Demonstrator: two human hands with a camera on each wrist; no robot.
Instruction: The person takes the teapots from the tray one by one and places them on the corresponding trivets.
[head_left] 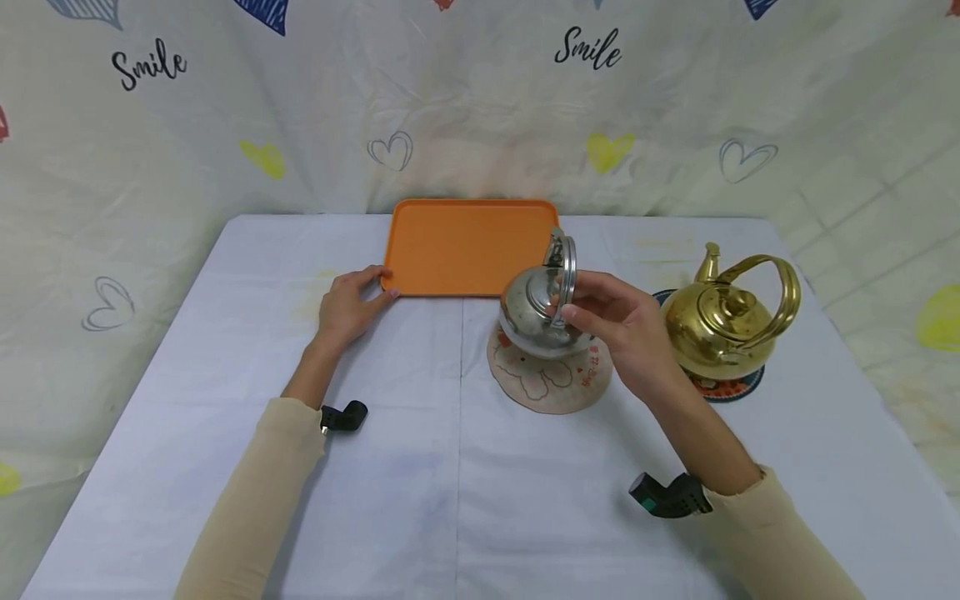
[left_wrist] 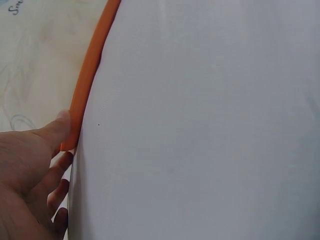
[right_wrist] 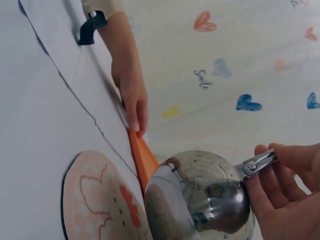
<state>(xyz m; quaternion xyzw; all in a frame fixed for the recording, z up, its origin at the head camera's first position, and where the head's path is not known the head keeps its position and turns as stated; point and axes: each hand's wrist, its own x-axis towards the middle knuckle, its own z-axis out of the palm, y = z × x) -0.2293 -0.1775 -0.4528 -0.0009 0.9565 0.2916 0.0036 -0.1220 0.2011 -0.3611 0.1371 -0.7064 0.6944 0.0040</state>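
My right hand [head_left: 633,329] grips the upright handle of a shiny silver teapot [head_left: 536,321]. In the head view the teapot overlaps the far part of a round pale pink coaster [head_left: 543,387] with a line drawing and red marks. The teapot's rounded side and the handle's hinge [right_wrist: 250,167] show in the right wrist view. At the near left corner of an orange rectangular tray [head_left: 468,250], my left hand [head_left: 348,308] pinches the rim. The left wrist view shows the thumb on the tray's edge [left_wrist: 87,80] and fingertips just below it.
A golden teapot [head_left: 720,329] with an arched handle stands on a dark patterned coaster [head_left: 738,387] at the right. The white tablecloth [head_left: 397,500] covers the table, and a printed curtain [head_left: 480,100] hangs behind its back edge.
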